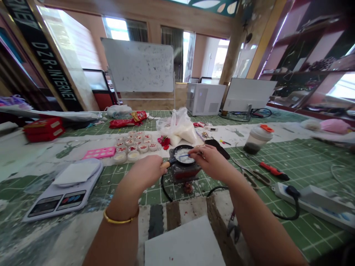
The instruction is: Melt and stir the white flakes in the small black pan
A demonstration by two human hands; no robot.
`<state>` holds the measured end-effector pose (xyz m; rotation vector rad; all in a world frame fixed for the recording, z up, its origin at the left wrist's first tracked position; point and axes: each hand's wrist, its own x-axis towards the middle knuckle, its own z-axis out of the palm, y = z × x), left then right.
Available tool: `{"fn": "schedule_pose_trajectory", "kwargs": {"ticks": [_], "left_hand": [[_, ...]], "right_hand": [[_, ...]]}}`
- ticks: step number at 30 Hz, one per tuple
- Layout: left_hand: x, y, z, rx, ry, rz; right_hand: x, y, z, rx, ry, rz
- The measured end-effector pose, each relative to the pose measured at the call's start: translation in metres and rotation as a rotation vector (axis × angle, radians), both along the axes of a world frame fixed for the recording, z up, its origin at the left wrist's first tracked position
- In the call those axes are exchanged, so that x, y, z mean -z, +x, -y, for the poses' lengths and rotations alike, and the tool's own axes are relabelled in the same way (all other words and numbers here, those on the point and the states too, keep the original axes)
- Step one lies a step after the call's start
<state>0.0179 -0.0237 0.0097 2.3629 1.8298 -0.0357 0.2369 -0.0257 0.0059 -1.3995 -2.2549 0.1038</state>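
My left hand [151,170] is closed around the wooden handle of a small black frying pan [175,161]. The pan rests on a small dark red hot plate [185,173]. White flakes or wax-like pieces [183,155] lie in the pan, some of them looking melted. Between the fingers of my right hand [206,158] is a thin bluish stirring stick [186,155], its end down in the white stuff. A plastic bag of white material [181,129] stands just behind the pan, with red flowers [164,141] beside it.
Several small filled cups [142,147] and a pink mould [99,152] stand left of the pan. Nearer left is a kitchen scale [66,192]. To the right lie a phone [217,148], a shaker bottle [257,138], scissors [251,173] and a power strip [316,203].
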Motion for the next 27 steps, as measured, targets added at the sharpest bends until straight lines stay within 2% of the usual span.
{"fn": "schedule_pose_trajectory", "kwargs": {"ticks": [3,4,8,9,13,14,17,19,23,24,27], "left_hand": [[-0.0003,-0.0005,0.0000,0.006,0.000,-0.007],[-0.0005,-0.0007,0.0001,0.008,0.002,-0.010],[-0.0007,-0.0012,0.0010,0.008,0.008,-0.004],[-0.0006,-0.0012,0.0013,0.006,0.007,-0.003],[0.0005,-0.0013,0.0013,0.008,0.010,-0.009],[0.0010,-0.0013,0.0009,0.013,0.013,-0.009],[0.0017,-0.0008,-0.0006,0.021,0.017,-0.006],[0.0015,-0.0002,-0.0010,0.011,0.004,-0.007],[0.0007,0.0008,0.0003,0.000,-0.001,-0.020],[0.0007,0.0011,0.0005,0.002,0.003,-0.023],[0.0018,0.0023,0.0002,0.001,0.008,-0.028]], "right_hand": [[-0.0017,0.0013,-0.0007,0.155,0.010,0.032],[-0.0031,0.0016,0.0006,0.147,0.003,0.029],[-0.0048,-0.0020,0.0050,-0.056,-0.025,-0.025],[-0.0036,-0.0031,0.0042,-0.051,-0.020,-0.023],[-0.0008,-0.0004,0.0005,0.134,0.008,0.041],[-0.0011,0.0009,0.0008,0.125,0.008,0.043],[-0.0011,0.0007,0.0024,-0.045,-0.008,-0.002],[0.0009,-0.0014,0.0012,-0.076,-0.006,-0.011],[0.0023,0.0006,-0.0003,0.108,0.030,0.060],[0.0014,0.0016,0.0008,0.100,0.030,0.064],[-0.0003,0.0011,0.0038,-0.070,0.003,0.021]]}}
